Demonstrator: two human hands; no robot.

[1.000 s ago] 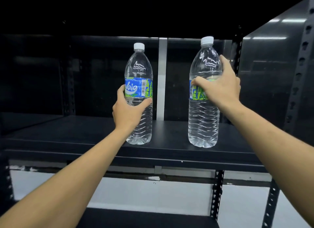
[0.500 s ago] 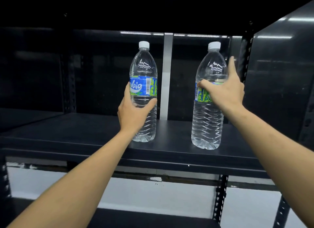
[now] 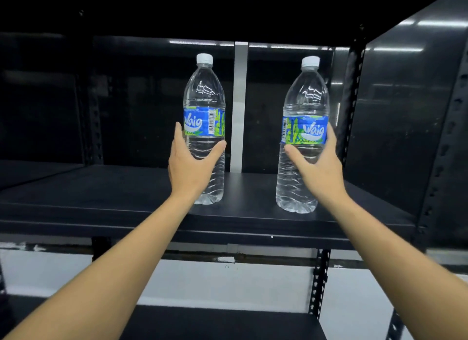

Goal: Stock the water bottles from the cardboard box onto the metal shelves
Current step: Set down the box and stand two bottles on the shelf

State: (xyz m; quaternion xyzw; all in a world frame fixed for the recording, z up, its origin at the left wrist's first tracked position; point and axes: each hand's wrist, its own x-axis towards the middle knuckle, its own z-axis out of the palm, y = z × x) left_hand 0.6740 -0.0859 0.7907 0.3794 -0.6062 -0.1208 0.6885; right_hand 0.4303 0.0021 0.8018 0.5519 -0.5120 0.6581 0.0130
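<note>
Head view: the left hand (image 3: 188,167) wraps around the left Waig water bottle (image 3: 204,99), and the right hand (image 3: 317,167) wraps around the right Waig water bottle (image 3: 305,99). Both 2 stand upright on the black metal shelf (image 3: 126,195). This looks like the placing step. Next, both hands need to let go gently.

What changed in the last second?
The right hand slid its grip down the right clear plastic water bottle, uncovering its blue label. The left hand holds the left clear plastic water bottle as before; both stand on the black metal shelf.
</note>
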